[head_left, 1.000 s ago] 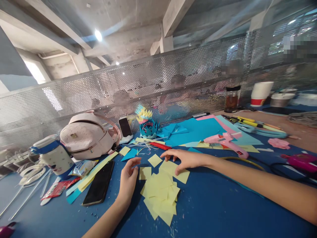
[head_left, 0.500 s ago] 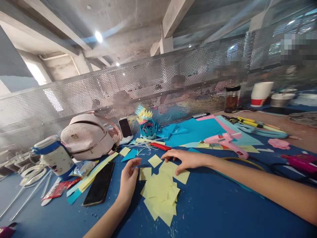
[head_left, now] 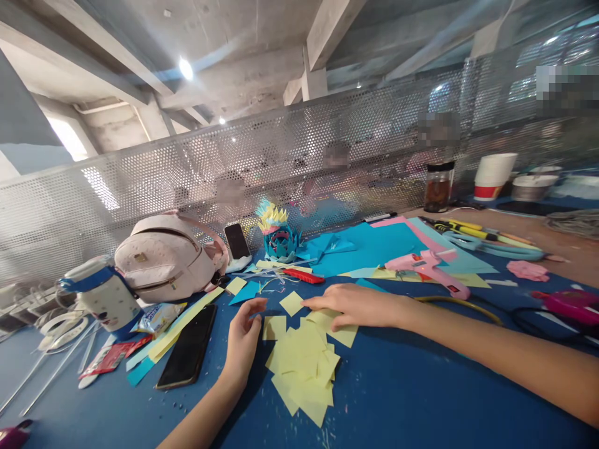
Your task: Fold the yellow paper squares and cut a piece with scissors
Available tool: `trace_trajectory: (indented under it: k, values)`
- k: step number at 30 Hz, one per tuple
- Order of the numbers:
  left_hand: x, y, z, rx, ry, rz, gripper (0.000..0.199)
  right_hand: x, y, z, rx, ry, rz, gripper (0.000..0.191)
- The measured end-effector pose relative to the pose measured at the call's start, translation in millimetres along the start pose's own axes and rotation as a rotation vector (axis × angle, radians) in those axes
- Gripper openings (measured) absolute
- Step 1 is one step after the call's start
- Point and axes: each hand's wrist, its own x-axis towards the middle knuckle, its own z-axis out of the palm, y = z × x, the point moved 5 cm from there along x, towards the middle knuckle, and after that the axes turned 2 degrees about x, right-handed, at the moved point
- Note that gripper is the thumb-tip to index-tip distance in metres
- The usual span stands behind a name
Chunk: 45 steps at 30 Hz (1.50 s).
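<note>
Yellow paper squares [head_left: 304, 362]: loosely piled and overlapped on the blue table [head_left: 402, 399], between and just below the two hands.
Single square [head_left: 292, 304]: laid flat just beyond the pile.
Right hand [head_left: 353, 305]: placed over the far right of the pile; the index finger is extended to the single square's right corner, the thumb is held apart from it, and no grip is seen. Whether the square is pressed cannot be told.
Left hand [head_left: 246, 321]: held left of the pile, fingers curled, a gap left between fingertips and thumb; nothing is seen held.
Work done: squares judged to be cut; a spiky paper model [head_left: 279, 240] is stood assembled behind.
Work left: no folds are seen in the squares, and no neat stack is formed.
Tools: pink glue gun [head_left: 428, 268] and red tool [head_left: 303, 275] laid down, both untouched.
</note>
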Motion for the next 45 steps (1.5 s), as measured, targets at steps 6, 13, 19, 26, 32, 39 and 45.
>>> trace_trajectory:
  k: [6,13,19,26,32,39,45]
  values:
    - [1.3,-1.8,0.2,-0.004,-0.008,0.002,0.023,4.0,-7.6,-9.3,-0.135,0.030,-0.024,0.038]
    - [-7.1,23.0,10.6,0.104,-0.055,0.083,0.019,10.3,-6.1,-0.9,0.467,0.222,0.091,0.034]
    - [-30.6,33.7,36.6,0.063,-0.198,-0.058,0.026,7.9,-28.0,38.6,0.810,0.233,0.092,0.038]
    - [-29.8,16.4,39.4,-0.102,-0.226,-0.180,0.023,-1.2,-34.7,50.6,0.775,0.204,0.082,0.034]
    - [-26.2,19.7,38.2,-0.175,-0.208,-0.116,0.024,0.9,-32.5,54.5,0.711,0.207,0.061,0.035]
    - [-29.5,18.9,40.2,-0.157,-0.202,-0.120,0.025,3.3,-25.7,50.3,0.669,0.330,0.077,0.031]
    - [-29.0,18.1,39.9,-0.092,-0.210,-0.090,0.030,4.6,-24.8,51.8,0.710,0.301,0.075,0.029]
